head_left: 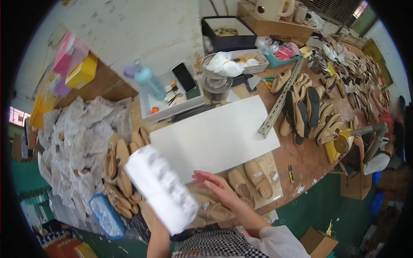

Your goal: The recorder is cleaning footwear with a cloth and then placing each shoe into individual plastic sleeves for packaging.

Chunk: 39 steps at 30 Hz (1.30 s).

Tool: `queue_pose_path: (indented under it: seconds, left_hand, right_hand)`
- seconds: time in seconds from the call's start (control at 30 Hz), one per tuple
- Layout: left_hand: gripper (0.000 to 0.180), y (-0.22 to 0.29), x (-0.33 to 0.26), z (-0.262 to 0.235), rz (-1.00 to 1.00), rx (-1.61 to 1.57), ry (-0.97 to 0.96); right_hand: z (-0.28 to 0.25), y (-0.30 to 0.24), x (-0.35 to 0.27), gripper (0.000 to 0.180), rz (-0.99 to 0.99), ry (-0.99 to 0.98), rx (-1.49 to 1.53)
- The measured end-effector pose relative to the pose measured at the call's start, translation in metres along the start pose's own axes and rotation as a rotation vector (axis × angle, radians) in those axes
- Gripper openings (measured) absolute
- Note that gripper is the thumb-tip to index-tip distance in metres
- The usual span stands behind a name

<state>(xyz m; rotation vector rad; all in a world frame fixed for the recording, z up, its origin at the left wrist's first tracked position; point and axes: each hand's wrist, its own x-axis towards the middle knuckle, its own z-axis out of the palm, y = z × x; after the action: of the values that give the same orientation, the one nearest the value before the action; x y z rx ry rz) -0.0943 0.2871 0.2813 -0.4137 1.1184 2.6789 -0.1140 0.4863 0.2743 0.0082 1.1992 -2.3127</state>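
- Our spread right hand (pixel 217 187) hung just right of the white box (pixel 161 189).
- Its long axis sloped down rightward.
- We couldn't tell our hidden left hand's grip.

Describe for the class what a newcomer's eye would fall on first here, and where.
First, probably, the blurred white block with dark markings, low and left of centre, with the left forearm running up behind it. Next, the big white panel in the centre, the right hand by its near edge. Then the tan shoes crowding the right side.
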Motion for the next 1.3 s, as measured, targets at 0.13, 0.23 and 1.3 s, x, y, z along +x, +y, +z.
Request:
queue_pose_path:
  seconds: [0.13,0.23,1.3]
  left_hand:
    - [0.090,0.006,-0.072,-0.027,-0.105,0.061,0.052]
    - [0.110,0.007,-0.088,-0.041,-0.084,0.172,-0.077]
    - [0.062,0.116,-0.311,-0.217,0.423,0.393,0.324]
  right_hand:
    - [0.075,-0.019,-0.037,0.058,0.133,0.025,0.057]
    - [0.096,-0.008,-0.044,0.066,0.100,-0.114,-0.092]
    - [0.332,0.228,-0.114,0.097,-0.031,-0.183,-0.702]
